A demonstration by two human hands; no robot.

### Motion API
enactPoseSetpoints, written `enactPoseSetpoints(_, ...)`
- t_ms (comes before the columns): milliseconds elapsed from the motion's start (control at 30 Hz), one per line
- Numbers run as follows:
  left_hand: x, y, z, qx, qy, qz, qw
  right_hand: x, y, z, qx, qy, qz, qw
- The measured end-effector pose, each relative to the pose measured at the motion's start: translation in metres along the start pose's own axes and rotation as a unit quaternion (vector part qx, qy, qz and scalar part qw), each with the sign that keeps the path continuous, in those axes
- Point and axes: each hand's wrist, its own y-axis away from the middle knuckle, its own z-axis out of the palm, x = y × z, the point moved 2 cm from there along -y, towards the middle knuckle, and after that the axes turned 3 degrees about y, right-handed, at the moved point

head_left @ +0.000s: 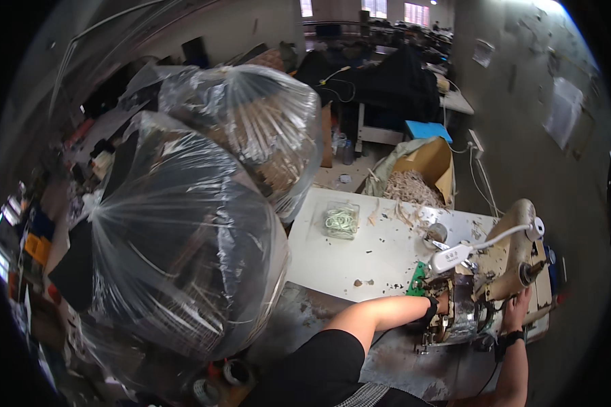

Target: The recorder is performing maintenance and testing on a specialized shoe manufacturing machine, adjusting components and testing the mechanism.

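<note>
Item: bench sewing machine (502,271), beige and worn, standing at the right end of a white worktable (360,251); its arm runs roughly from the far right down toward the person, the wheel end nearest the right hand.

Left hand (436,308): forearm comes in from the lower centre, wrist banded in black; hand pushed in at the machine's needle side, touching the metal bed; fingers hidden behind the machine parts, so spread or pinched cannot be told.

Right hand (516,308): raised against the machine's near right end, just below the round wheel; fingers appear to lie loosely together on the casing, not clearly gripping; dark watch on the wrist.

Relation: the machine lies between the two hands, left hand on its left flank, right hand on its right; both touching, neither nearer.

Adjoining: white lamp (455,256) over the needle area; clear tub of rubber bands (341,220) well apart on the table; cardboard box of cord scraps (421,178) beyond; large clear plastic bags (183,237) to the left.
</note>
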Motion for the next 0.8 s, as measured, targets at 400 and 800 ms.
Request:
enactPoseSetpoints(400,-0.013,-0.025,0.049,-0.057,-0.009,0.017,0.998,-0.002,-0.004,0.000,-0.027,0.019,-0.005,0.999)
enactPoseSetpoints(800,-0.015,-0.037,0.120,-0.174,0.002,0.078,0.982,0.027,0.002,0.017,-0.032,0.032,0.026,0.999)
